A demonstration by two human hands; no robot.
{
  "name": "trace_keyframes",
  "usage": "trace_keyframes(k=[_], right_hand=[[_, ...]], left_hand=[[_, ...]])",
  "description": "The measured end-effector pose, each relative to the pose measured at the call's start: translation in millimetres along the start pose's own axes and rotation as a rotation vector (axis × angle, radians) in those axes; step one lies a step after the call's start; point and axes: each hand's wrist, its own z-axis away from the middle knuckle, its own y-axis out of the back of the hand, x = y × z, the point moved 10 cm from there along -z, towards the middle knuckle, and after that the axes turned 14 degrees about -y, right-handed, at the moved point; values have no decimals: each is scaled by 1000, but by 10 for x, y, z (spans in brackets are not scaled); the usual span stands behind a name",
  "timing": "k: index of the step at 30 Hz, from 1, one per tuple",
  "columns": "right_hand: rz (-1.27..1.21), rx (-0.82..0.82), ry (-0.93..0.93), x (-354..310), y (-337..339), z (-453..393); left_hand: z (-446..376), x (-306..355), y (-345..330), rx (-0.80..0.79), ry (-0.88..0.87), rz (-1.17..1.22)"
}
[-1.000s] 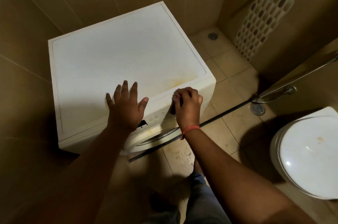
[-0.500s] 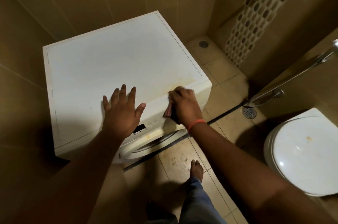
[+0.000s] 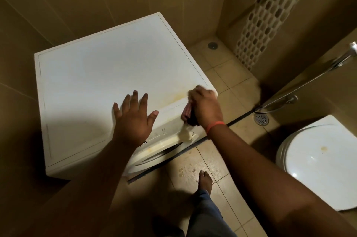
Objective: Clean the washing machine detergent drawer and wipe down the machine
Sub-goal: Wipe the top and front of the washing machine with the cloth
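We see the washing machine [image 3: 116,86] at centre; the left hand [image 3: 133,118] lies flat on its top with fingers spread, and the right hand [image 3: 206,107] clutches a dark cloth [image 3: 188,114] at the machine's front corner, at three o'clock. Toilet [image 3: 316,161] at four o'clock, floor drain [image 3: 261,118] between — a bare foot [image 3: 205,178] at six.

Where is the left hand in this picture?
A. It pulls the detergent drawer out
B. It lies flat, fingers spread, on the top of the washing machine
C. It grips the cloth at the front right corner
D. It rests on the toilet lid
B: the left hand lies open with spread fingers on the white top of the washing machine, while the right hand holds the cloth.
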Motion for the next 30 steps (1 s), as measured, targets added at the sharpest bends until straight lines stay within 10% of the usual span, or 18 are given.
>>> trace_keyframes(k=[8,15,24,30], right_hand=[[-707,230,-716,847,-86,213],[-1284,-264,-1368,1231,-1279,546],[-1002,134,-845,954,-333,149],[-1181,-8,-1229,1426,-1024,241]], left_hand=[[-233,144,-66,-28,17,-23],[-526,77,-114,-27,89,-16],[-613,125,-100,-25,120,-20],[-605,236,-17,-3,86,-21]])
